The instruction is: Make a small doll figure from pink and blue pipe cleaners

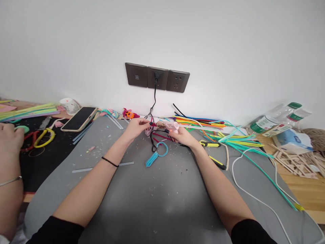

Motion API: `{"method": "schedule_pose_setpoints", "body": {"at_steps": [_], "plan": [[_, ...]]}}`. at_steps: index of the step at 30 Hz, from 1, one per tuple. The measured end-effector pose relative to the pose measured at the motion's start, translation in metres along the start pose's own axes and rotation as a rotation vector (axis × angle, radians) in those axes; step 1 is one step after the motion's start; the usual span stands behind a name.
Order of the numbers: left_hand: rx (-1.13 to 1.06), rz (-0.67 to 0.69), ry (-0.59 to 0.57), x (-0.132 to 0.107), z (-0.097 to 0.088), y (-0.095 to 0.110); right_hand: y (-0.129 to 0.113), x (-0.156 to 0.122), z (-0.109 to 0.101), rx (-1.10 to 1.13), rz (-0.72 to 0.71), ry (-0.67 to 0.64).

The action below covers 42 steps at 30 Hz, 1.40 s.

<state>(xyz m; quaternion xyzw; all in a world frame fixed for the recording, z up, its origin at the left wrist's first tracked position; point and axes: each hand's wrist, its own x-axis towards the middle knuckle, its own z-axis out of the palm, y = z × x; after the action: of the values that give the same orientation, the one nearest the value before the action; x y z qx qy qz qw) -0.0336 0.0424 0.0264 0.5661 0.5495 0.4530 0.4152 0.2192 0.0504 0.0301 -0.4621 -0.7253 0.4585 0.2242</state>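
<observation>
My left hand (135, 127) is pinched shut on a small dark red piece at the tip of a pink hot-glue gun (168, 125). My right hand (180, 136) is wrapped around the glue gun's body, holding it sideways with its nozzle pointing left toward my left fingers. A small red light glows on the gun. Its black cord (153, 101) runs up to the wall socket (157, 78). Just below my hands a blue pipe-cleaner loop (157, 154) lies on the grey mat (152, 196). Red pipe cleaners lie under the gun.
A pile of coloured pipe cleaners (215, 130) spreads to the right, with a white cable (243, 189), plastic bottles (276, 122) and wooden sticks (297, 162). On the left lie a phone (79, 118), yellow scissors (44, 137) and another person's arm (10, 162).
</observation>
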Motion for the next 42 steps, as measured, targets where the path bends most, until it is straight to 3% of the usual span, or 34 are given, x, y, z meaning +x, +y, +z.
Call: {"method": "schedule_pose_setpoints", "body": {"at_steps": [18,26,42], "plan": [[-0.022,-0.003,0.003,-0.001,0.000,0.001,0.009,0.003,-0.001,-0.021,-0.023,-0.031],[-0.046,-0.014,-0.008,-0.001,0.001,0.002,0.014,0.004,-0.002,-0.007,-0.137,-0.052],[-0.063,-0.050,0.026,-0.002,0.002,0.005,0.009,0.002,-0.003,0.003,-0.181,-0.074]]}}
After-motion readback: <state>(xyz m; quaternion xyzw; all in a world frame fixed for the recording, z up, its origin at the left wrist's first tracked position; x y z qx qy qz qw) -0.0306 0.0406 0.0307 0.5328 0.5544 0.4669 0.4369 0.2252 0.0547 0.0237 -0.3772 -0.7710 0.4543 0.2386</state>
